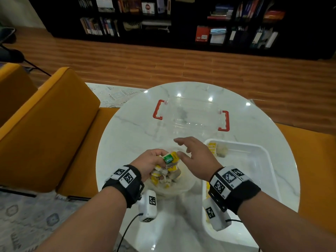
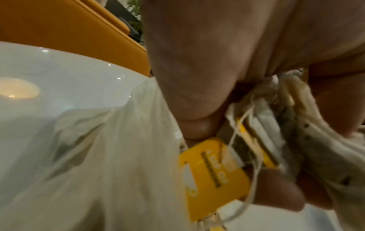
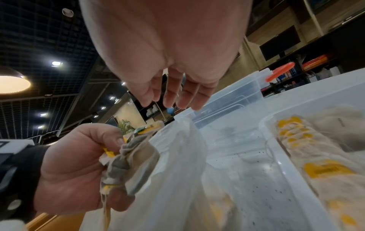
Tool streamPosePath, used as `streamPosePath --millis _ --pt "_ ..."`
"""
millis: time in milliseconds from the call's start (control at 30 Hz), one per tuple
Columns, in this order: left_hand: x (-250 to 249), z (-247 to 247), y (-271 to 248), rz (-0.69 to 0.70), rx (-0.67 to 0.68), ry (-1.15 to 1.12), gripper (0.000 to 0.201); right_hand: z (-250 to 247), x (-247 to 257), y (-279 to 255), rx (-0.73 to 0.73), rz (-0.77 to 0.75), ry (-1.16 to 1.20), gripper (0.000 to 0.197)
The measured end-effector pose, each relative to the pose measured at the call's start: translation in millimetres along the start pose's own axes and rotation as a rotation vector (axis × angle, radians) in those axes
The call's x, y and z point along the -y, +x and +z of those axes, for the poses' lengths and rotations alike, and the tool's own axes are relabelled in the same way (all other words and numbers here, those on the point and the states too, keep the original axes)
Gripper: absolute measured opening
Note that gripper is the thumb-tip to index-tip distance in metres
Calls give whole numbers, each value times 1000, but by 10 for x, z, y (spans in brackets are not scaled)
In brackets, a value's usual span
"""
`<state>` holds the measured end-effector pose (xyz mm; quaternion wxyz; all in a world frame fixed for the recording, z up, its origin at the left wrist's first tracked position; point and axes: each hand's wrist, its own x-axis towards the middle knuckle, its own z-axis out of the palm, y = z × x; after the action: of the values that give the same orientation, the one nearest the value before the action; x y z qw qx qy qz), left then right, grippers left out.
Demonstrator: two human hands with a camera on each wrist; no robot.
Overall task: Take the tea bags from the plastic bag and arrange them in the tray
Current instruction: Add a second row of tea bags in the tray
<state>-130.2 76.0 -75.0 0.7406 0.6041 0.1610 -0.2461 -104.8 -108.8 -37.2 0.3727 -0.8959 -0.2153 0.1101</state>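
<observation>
My left hand grips a bunch of tea bags with yellow tags and one green tag, held just above the clear plastic bag on the table. In the left wrist view the tea bags are squeezed between thumb and fingers, and the plastic bag hangs below. My right hand hovers open beside the bunch, fingers spread, holding nothing. The right wrist view shows the left hand clutching the tea bags. The white tray at the right holds several tea bags along its near-left side.
A clear storage box with red handles stands at the far middle of the round marble table. Orange sofa cushions flank the table on the left. A dark bookshelf stands beyond the wooden floor.
</observation>
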Motion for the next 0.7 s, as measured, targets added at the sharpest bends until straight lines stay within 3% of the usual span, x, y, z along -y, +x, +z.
streamPosePath --millis 100,233,500,700 --pt "-47 -14 13 17 20 51 22 14 8 74 112 88 -13 35" --pt "-11 -12 6 26 -19 -9 24 -10 -3 102 73 170 21 13" --pt "209 -11 44 25 -228 -41 14 -233 121 173 29 118 18 12" --pt "202 9 -24 153 -281 127 10 -302 104 195 52 43 -110 13"
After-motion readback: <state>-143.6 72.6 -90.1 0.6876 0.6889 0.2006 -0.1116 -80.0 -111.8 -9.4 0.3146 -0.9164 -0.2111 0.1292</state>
